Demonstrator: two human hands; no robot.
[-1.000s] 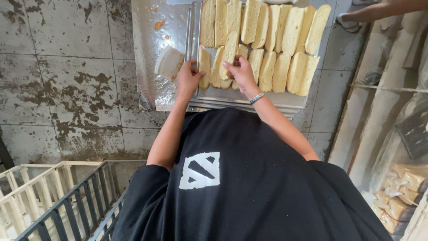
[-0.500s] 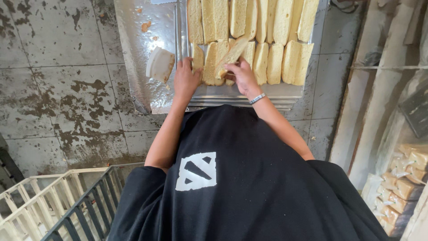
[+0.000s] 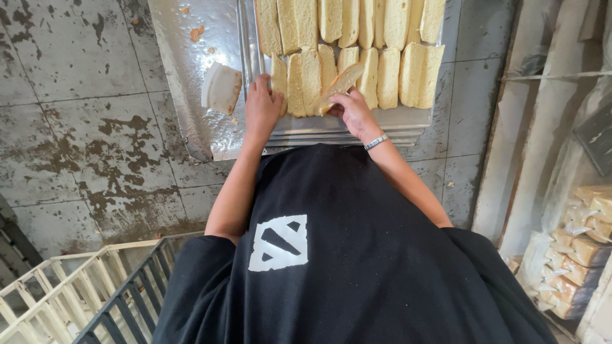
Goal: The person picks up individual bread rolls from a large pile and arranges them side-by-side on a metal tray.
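Two rows of pale bread slices (image 3: 357, 38) stand on edge in a metal tray (image 3: 408, 121) on a steel table. My left hand (image 3: 261, 105) rests against the leftmost slices of the near row (image 3: 299, 83), fingers spread on them. One slice (image 3: 341, 83), tilted across the row, is pinched in my right hand (image 3: 352, 111). That wrist carries a silver bracelet (image 3: 376, 141). My black shirt fills the lower middle of the view.
A white plastic scraper (image 3: 221, 88) lies on the steel table (image 3: 185, 76) left of the tray, with crumbs near it. Stacked crates (image 3: 70, 299) stand at the lower left. Bagged bread (image 3: 583, 255) sits on shelving at the right. The floor is stained tile.
The view has shifted so the tray sits higher in the frame. My right hand has lifted one slice out of the near row and tilted it; my left hand stays on the left slices.
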